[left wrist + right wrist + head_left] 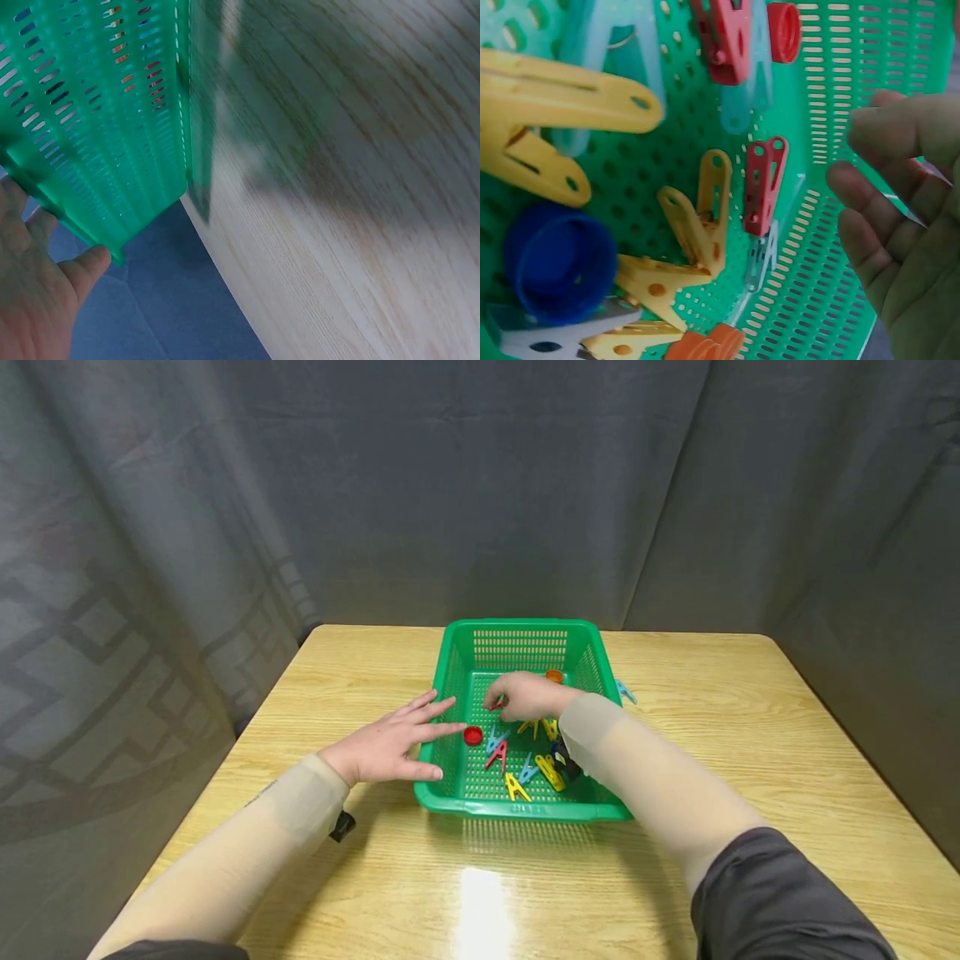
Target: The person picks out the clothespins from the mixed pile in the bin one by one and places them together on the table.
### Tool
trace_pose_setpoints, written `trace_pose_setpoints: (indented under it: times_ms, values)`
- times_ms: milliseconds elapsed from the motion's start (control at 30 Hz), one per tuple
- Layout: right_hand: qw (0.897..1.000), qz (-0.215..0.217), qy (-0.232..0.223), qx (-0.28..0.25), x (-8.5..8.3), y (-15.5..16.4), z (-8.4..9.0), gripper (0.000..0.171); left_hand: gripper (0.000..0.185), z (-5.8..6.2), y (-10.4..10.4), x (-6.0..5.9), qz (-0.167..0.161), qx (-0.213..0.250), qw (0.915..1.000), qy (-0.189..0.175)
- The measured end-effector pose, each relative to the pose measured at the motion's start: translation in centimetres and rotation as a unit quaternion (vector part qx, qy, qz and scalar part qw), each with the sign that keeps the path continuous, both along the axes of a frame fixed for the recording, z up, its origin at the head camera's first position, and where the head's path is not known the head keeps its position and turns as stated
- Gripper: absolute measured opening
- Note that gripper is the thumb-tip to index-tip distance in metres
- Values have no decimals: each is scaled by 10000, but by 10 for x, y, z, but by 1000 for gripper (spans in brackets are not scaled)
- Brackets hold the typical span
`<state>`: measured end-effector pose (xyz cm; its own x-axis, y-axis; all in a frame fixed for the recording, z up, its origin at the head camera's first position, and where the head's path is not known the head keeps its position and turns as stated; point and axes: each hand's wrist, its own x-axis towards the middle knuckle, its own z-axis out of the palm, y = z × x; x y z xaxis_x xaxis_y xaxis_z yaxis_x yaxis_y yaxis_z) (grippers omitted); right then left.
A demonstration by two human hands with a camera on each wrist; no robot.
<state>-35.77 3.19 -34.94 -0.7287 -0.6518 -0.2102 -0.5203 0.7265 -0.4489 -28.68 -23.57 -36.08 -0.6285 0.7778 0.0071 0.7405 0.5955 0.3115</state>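
Spread fingers of my left hand [390, 745] lie at the left rim of a green plastic basket [525, 811]; in the left wrist view the hand is beside that rim. My right hand [525, 695] hangs inside the basket with its fingers loosely bent. Nothing shows between those fingers in the right wrist view. A red clothespin [759, 187] lies near the fingertips, apart from them. Around it in the basket are yellow clothespins [516, 787], light blue clothespins [528, 769], another red clothespin [498, 757], a red cap [472, 736], a blue cap [561, 262] and orange caps [553, 677].
A light blue clothespin [626, 692] lies on the wooden table [720, 710], just outside the basket's right side. Dark grey curtains [480, 502] hang behind and beside the table. A small black device [342, 827] is under my left wrist.
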Motion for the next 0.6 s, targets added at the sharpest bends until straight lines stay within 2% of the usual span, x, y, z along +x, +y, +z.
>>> trace_pose_setpoints:
  times_ms: [200,433,600]
  values:
    - [9985,233,-192,463,2,-1,-7,43,71,1,0,-1,2,-16,10000,16]
    - [9936,692,296,838,6,-5,-20,48,71,0,1,-2,11,-15,10000,-38]
    - [9917,765,471,925,7,-7,-25,47,71,-1,0,-3,14,-13,10000,-38]
